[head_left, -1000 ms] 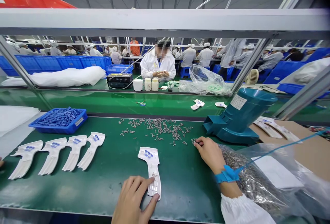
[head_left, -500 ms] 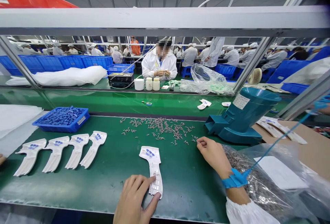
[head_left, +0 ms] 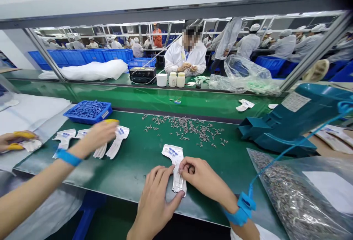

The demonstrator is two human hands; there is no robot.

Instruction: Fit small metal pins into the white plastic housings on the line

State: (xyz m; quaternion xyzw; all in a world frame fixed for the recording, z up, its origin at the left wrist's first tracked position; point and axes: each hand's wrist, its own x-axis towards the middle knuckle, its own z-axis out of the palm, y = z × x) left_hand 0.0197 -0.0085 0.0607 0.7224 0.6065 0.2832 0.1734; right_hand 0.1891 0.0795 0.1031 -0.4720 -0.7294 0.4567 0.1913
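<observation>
From the head camera, the white card [head_left: 176,168] lies on the green bench mat [head_left: 132,175] close to its near edge, with the wide, blue-printed end pointing up and left and the narrow end toward the person. The left hand [head_left: 154,199] steadies it: the fingers lie open and nearly flat along the card's left side, and the thumb reaches its lower end, pinning the card without a clench. The right hand [head_left: 202,178] comes in from the other side with its fingers curled and their tips on the card's middle; whether they grasp a small part there is too small to tell. This close hold, one hand anchoring and only the other's fingertips working, looks well suited to keeping the card from sliding. Above the card spreads a loose scatter of small metal parts [head_left: 184,129], and a clear bag of similar parts [head_left: 298,196] lies to the right. A blue wrist strap [head_left: 244,207] circles the right wrist. Farther left, a co-worker's hand [head_left: 100,134] hovers over a row of like cards [head_left: 117,142], near a blue tray [head_left: 88,112].
</observation>
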